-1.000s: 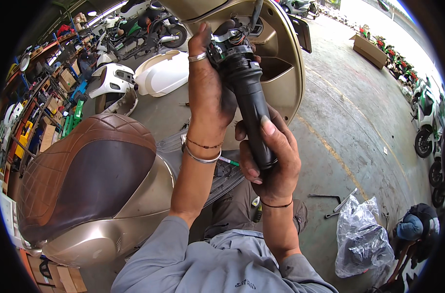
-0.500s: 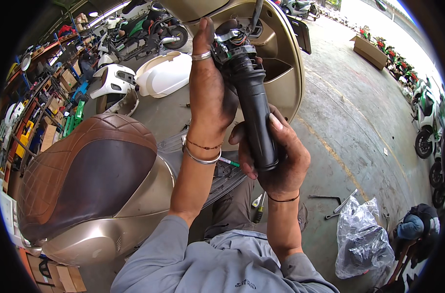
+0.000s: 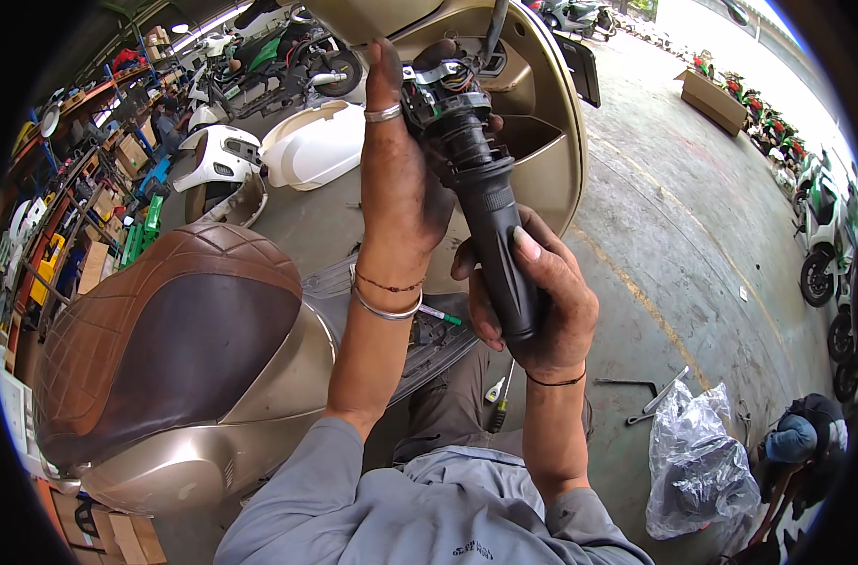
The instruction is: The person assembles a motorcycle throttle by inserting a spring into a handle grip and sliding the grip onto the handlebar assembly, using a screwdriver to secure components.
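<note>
A black rubber throttle grip slants down to the right in front of my chest. My right hand is closed round its lower end, thumb along the side. At the upper end, my left hand wraps behind the black switch housing, its thumb pointing up; most of those fingers are hidden. Fine coloured wires and metal parts show in the housing. Between housing and grip, a ribbed black sleeve is exposed. Behind both hands rises the scooter's gold front shield.
To my left is the scooter's brown seat. A screwdriver lies by my leg. On the floor at right are a hex key, a wrench and a plastic bag; a person bends beside them.
My right hand has drawn the grip slightly down and away from the housing, so more ribbed sleeve shows. My left hand and the housing have shifted slightly left.
</note>
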Demonstrator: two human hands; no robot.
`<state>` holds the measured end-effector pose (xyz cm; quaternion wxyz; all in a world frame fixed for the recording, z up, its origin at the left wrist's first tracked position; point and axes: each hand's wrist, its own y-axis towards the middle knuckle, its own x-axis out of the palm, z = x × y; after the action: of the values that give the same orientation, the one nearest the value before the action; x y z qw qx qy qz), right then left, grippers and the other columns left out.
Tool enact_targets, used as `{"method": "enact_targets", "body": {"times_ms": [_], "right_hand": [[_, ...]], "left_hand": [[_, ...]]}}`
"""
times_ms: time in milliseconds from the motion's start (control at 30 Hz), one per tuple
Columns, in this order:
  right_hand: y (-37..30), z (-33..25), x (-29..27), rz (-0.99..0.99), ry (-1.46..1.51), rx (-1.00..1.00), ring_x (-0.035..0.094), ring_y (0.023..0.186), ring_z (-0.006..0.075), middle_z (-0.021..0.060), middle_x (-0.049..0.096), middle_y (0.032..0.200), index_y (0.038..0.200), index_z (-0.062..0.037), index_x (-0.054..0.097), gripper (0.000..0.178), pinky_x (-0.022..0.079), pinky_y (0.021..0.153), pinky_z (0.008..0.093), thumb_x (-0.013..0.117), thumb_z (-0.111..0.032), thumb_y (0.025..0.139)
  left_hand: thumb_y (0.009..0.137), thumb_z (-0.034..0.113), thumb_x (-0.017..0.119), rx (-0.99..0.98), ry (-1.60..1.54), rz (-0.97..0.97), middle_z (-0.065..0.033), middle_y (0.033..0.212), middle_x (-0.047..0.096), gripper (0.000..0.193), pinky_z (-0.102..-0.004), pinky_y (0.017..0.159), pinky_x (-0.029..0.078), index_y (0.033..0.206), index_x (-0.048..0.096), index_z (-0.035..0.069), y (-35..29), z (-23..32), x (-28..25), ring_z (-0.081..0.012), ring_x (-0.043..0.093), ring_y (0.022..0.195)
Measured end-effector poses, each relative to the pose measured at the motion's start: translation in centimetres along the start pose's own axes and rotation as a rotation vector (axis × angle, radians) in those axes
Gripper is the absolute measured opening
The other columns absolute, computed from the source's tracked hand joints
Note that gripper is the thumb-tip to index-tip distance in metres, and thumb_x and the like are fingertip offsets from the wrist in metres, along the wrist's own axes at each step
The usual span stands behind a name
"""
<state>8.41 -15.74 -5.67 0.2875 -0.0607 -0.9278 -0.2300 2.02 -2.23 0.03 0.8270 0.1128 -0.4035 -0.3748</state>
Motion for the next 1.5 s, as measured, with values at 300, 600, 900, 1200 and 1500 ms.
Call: {"method": "enact_targets", "body": {"times_ms": [300,600,900,1200,1500], "right_hand": [[-1.3,0.1,-0.9,0.076,0.004,0.018,0.053,0.042,0.0188,0.0226,0.059,0.088,0.125,0.0121,0.043,0.053,0.036,0.032,0.0263,0.054,-0.027,0.091],[-2.6,-1.3,-0.1,0.349,-0.395,-0.148,0.056,0.052,0.0162,0.0179,0.06,0.093,0.131,0.0117,0.047,0.065,0.04,0.04,0.0263,0.071,-0.018,0.078],[-2.4,-0.8,0.3,0.351,-0.318,-0.153,0.056,0.051,0.0164,0.0175,0.06,0.09,0.13,0.0123,0.047,0.067,0.04,0.039,0.0265,0.071,-0.019,0.076],[-1.5,0.2,-1.3,0.173,-0.281,-0.07,0.058,0.057,0.0179,0.0147,0.057,0.092,0.131,0.0115,0.045,0.07,0.044,0.049,0.0272,0.071,-0.021,0.075],[-0.1,1.3,-1.9,-0.106,-0.359,-0.171,0.048,0.12,0.0179,0.0121,0.053,0.13,0.147,0.0027,0.031,0.076,0.034,0.105,0.0306,0.068,-0.008,0.082]], "left_hand": [[0.092,0.059,0.056,-0.017,-0.118,-0.042,-0.0095,0.091,0.068,0.061,-0.0388,0.075,0.056,0.118,0.06,0.003,0.2,0.6,-0.8,-0.0257,0.068,0.082],[0.089,0.035,0.057,-0.059,-0.35,-0.078,-0.0192,0.107,0.067,0.044,-0.0519,0.09,0.053,0.113,0.061,-0.001,-0.4,1.6,-0.7,-0.0358,0.066,0.096],[0.089,0.035,0.058,-0.057,-0.439,0.007,-0.0296,0.113,0.06,0.052,-0.0471,0.078,0.058,0.121,0.055,-0.005,-0.2,1.3,0.2,-0.0443,0.059,0.105],[0.09,0.04,0.057,-0.12,-0.433,-0.11,-0.0172,0.101,0.069,0.044,-0.0501,0.086,0.056,0.109,0.063,0.001,0.0,1.4,-0.3,-0.0323,0.068,0.092],[0.098,0.051,0.044,-0.183,-0.282,-0.066,-0.0268,0.115,0.06,0.06,-0.052,0.091,0.054,0.123,0.054,-0.002,-0.7,-1.0,-0.8,-0.0383,0.063,0.102]]}}
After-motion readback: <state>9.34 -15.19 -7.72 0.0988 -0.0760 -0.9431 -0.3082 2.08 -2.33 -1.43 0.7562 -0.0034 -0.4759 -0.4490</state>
